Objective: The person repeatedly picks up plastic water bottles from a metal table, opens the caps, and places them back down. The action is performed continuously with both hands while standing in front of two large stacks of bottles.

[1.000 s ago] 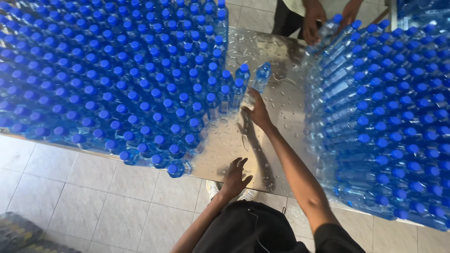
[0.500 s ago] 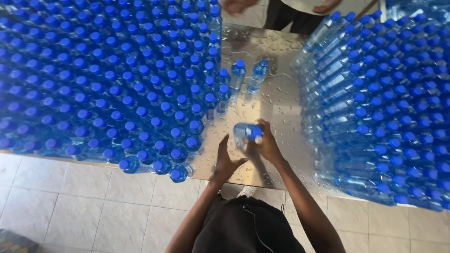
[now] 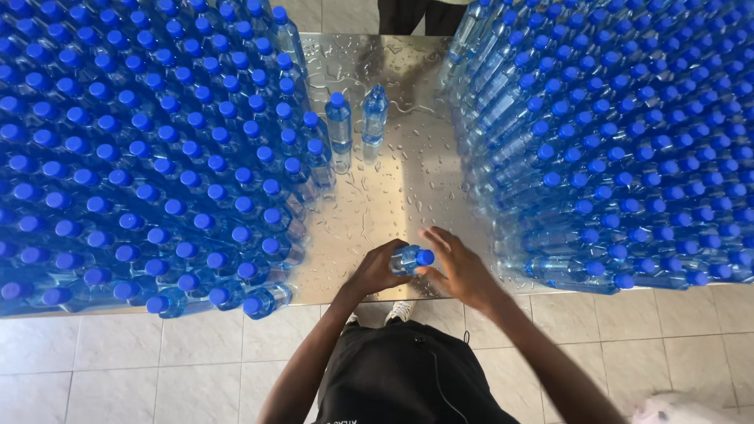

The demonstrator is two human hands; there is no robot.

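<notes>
**Head view: both hands close on one blue-capped bottle at the table's near edge**

Head view shows the left hand (image 3: 377, 271) wrapped around the body of a clear water bottle (image 3: 410, 259), fingers curled shut on it from the nine o'clock side. The right hand (image 3: 455, 271) meets it from three o'clock, fingertips (image 3: 430, 272) pinched about the blue cap (image 3: 425, 257). The bottle sits over the near edge of the wet steel table (image 3: 393, 196), at six o'clock in the picture, tipped so its cap faces up towards the camera.

At twelve o'clock from the hands, well apart from them, two loose bottles (image 3: 357, 118) stand upright side by side in the bare lane of the table. At nine o'clock a dense block of capped bottles (image 3: 141, 157) fills the left of the table. At three o'clock a second block of bottles (image 3: 620, 141) rises on the right. Water drops speckle the steel between the blocks. Below the table edge lies a pale tiled floor (image 3: 118, 361), and at the very top a person's dark trousers (image 3: 408, 12) show beyond the table.
</notes>
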